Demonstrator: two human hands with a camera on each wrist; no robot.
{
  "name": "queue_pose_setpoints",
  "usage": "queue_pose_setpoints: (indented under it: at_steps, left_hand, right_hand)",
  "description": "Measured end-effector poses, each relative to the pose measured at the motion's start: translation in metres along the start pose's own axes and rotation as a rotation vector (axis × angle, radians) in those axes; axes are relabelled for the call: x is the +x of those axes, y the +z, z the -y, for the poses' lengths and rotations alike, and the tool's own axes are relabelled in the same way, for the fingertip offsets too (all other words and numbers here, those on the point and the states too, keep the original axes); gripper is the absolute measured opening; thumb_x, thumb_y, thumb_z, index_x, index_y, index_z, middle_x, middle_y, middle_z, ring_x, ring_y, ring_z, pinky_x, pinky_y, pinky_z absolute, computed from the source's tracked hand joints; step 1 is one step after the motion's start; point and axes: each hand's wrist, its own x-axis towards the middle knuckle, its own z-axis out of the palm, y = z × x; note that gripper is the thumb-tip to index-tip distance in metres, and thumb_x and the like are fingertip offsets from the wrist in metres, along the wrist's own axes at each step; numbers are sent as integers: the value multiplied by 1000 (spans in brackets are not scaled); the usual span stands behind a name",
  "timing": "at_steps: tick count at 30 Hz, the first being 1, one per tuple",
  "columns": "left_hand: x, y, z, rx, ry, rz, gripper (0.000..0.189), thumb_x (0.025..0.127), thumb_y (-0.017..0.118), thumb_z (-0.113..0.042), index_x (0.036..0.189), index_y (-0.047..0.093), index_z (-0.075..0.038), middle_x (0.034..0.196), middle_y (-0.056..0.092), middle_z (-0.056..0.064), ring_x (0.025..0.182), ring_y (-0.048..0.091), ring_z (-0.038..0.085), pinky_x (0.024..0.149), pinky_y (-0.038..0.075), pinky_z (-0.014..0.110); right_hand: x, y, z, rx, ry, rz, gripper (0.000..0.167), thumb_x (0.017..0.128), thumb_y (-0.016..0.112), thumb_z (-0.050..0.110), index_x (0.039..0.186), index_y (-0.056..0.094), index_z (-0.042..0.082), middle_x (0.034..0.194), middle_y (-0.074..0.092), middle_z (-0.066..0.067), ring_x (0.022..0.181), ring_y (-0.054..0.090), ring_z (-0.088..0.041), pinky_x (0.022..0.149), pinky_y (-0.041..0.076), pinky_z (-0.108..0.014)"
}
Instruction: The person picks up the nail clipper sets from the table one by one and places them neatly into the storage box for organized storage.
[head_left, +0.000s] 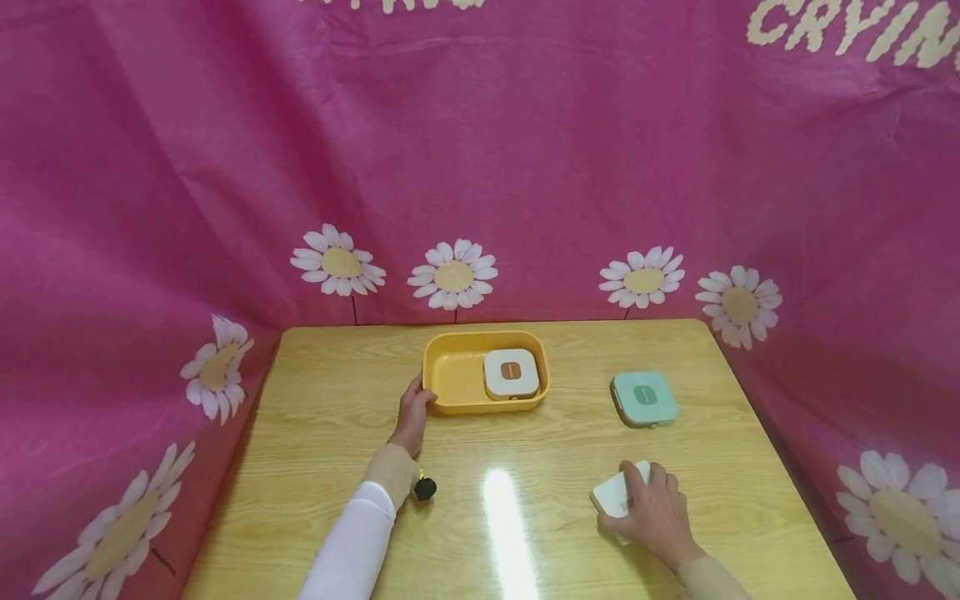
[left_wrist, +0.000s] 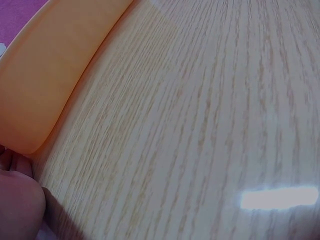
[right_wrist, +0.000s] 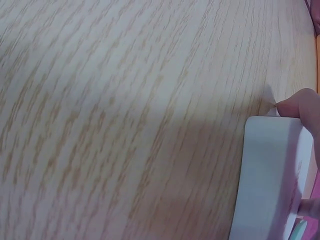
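Showing a smooth white face with rounded corners and a small, faint print, the white case (head_left: 612, 498) is in the right half of the tabletop (head_left: 337, 367), gripped between the bent fingers and thumb of the right hand (head_left: 654, 515); whether it touches the wood, I cannot tell. Near the middle of the back edge, the left hand (head_left: 411, 418) pinches the front left corner of a yellow tray (head_left: 456, 379), which carries a white box (head_left: 512, 372) with brown label at its right end. Toward the right edge lies a mint-green box (head_left: 646, 398).
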Motion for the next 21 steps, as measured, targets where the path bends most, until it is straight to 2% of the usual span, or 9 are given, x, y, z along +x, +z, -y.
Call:
queue_pose_setpoints:
  at_steps: [13,21]
  left_hand:
    - [2,0,1,-34,-2,13,72,90,45,1,161,35,3,169,32,18,155,30,30,124,28,46]
    - [4,-2,4,-41,-2,4,73,89,47,0,161,34,3,169,31,18,156,28,29,126,27,45]
  right_hand:
    - [4,1,-7,14,-39,-49,80,58,88,54,120,62,10,105,52,-26,82,47,-37,57,33,-35]
    - [15,-7,-3,17,-96,-84,88,59,90,51,130,64,5,114,52,-31,85,51,-40,58,38,-39]
